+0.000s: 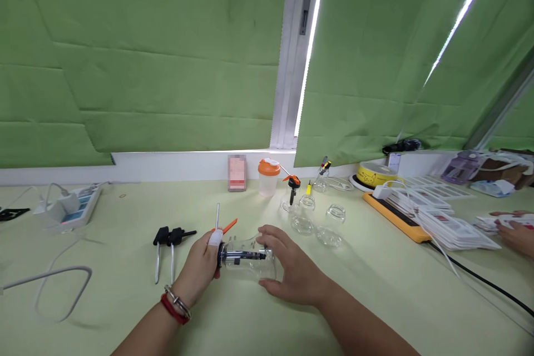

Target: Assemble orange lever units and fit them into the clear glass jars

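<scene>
My left hand (203, 258) is closed around a black dispenser head with an orange lever (230, 226) and a thin metal spout (217, 216). The dark stem (244, 255) of that head reaches into a clear glass bottle (248, 272), which lies on its side. Around the bottle's base curl the fingers and thumb of my right hand (294, 267). Left of my hands, two black T-shaped parts with metal rods (157, 261) lie on the table. Behind the bottle stand two more clear glass bottles (302, 222), (330, 231), and a black part with an orange lever (293, 182).
Toward the wall are an orange-lidded cup (269, 181), a pink-screened phone (237, 173) and a jar of screwdrivers (323, 178). A power strip (81, 208) is on the left. Yellow tape (375, 173) and stacked cards (453, 228) sit right, near another person's hand (519, 233).
</scene>
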Tool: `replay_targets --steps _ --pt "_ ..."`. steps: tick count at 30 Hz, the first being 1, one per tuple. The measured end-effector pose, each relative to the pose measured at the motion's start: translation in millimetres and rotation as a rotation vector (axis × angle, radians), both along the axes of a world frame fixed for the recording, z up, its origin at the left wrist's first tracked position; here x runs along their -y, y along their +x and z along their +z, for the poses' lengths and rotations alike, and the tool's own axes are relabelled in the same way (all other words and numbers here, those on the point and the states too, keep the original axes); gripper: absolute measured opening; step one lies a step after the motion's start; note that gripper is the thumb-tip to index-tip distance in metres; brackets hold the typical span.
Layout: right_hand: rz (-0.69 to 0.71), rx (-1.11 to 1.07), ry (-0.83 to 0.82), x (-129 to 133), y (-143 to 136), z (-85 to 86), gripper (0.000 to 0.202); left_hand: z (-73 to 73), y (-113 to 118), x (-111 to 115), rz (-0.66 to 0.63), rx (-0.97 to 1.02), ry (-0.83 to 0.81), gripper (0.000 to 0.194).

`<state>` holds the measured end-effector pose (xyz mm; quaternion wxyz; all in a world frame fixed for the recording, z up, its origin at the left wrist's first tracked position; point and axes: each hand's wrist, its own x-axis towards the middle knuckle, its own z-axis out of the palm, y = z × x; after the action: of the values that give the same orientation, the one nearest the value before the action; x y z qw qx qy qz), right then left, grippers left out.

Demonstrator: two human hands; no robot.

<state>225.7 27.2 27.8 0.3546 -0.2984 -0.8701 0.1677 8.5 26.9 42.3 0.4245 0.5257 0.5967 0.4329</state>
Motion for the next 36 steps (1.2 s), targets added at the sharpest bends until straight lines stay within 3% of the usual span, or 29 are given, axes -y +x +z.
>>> replay_targets --steps 5,9,11,13,18,20,22,26,36 --pt "-0.016 0.185 0.637 3 -4 6.2 0.042 -0.1 -3 -3 -0.05 0.159 -0.184 0.035" --pt "-0.021 0.218 0.858 10 -6 14.0 0.028 -4.2 -15 -10 -0.05 0.299 -0.252 0.036" --pt "-0.054 0.183 0.807 11 0 16.1 0.038 -5.4 -21 -14 0.008 0.4 -0.258 0.036" --pt "-0.173 0.078 0.646 10 11 15.0 0.054 -4.9 -25 -16 0.045 0.494 -0.219 0.034" --pt "-0.663 -0.315 -0.036 10 44 -5.4 0.07 0.6 -23 -15 0.117 0.541 -0.077 0.031" --pt "-0.805 -0.348 -0.293 11 57 -19.2 0.073 2.1 -21 -14 0.131 0.524 -0.077 0.033" --pt "-0.862 -0.312 -0.442 13 69 -33.0 0.077 2.4 -20 -14 0.127 0.497 -0.086 0.034" --pt "-0.88 -0.256 -0.478 13 87 -50.1 0.081 -0.5 -20 -14 0.107 0.439 -0.067 0.034" --pt "-0.922 -0.025 -0.335 -11 96 -62.1 0.079 -9.5 -19 -14 0.017 0.3 -0.034 0.03"
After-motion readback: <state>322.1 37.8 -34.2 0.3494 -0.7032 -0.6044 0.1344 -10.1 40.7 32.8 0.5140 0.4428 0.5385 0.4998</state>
